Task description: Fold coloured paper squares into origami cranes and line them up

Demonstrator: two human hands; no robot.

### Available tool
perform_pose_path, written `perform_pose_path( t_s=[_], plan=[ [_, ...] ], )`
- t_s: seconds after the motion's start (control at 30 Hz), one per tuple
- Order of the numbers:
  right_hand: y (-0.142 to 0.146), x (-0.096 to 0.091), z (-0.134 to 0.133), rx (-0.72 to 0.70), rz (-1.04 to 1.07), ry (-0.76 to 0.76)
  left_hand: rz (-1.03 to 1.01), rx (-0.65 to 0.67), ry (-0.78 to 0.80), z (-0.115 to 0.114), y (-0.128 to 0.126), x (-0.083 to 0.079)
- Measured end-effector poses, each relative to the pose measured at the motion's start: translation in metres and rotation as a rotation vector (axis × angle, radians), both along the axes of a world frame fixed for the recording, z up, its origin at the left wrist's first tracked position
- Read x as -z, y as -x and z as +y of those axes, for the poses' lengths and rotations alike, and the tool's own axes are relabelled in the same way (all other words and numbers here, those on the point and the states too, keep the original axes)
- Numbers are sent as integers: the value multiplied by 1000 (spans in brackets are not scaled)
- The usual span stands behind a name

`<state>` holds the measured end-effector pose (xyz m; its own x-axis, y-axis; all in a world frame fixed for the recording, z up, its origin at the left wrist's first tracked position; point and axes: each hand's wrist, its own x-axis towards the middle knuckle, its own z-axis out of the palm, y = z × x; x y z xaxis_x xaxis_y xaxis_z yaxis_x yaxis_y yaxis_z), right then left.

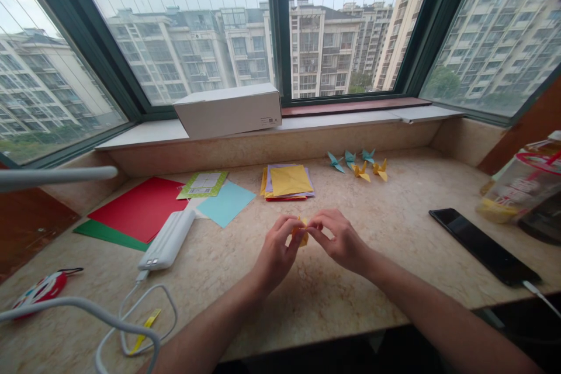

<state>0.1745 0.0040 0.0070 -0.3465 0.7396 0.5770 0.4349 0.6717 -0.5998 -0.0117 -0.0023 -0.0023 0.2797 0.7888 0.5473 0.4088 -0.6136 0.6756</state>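
Observation:
Between my two hands, just above the counter, is a small folded piece of yellow origami paper (301, 237). My left hand (279, 248) pinches it from the left, its fingers covering much of it. From the other side my right hand (337, 239) grips its upper right edge between thumb and fingertips. Behind my hands lies a stack of folded paper (290, 180), yellow on top with purple and red below. Farther right stand several small paper cranes, blue ones (349, 159) at the back and yellow ones (362, 172) in front.
To the left lie red paper (140, 208), green paper (116, 237), a light blue sheet (227, 203) and a white power bank (169, 239) with a looped cable. A black phone (482, 245) and a plastic cup (517, 187) are on the right. A white box (230, 111) rests on the sill.

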Motion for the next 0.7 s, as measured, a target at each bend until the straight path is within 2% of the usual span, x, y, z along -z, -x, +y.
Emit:
perform_pose_path(
  t_s=[0.07, 0.17, 0.2, 0.27, 0.4, 0.6, 0.7],
  plan=[
    [0, 0, 1, -1, 26, 104, -10, 7, 25, 0, -1, -3],
    [2, 2, 3, -30, 139, 368, -56, 6, 104, -1, -2, -8],
    [2, 2, 4, -37, 153, 415, -73, 2, 137, -1, -2, -9],
    [3, 3, 5, -33, 134, 395, -95, -7, 189, 0, -2, -11],
    [6, 1, 2, -8, 95, 235, -82, 0, 196, 1, -1, -9],
    [10, 0, 0, 17, 164, 325, 9, 10, 51, 5, 1, -4],
    [11, 4, 2, 53, 158, 246, 45, -13, 20, 6, 2, -2]
  ],
)
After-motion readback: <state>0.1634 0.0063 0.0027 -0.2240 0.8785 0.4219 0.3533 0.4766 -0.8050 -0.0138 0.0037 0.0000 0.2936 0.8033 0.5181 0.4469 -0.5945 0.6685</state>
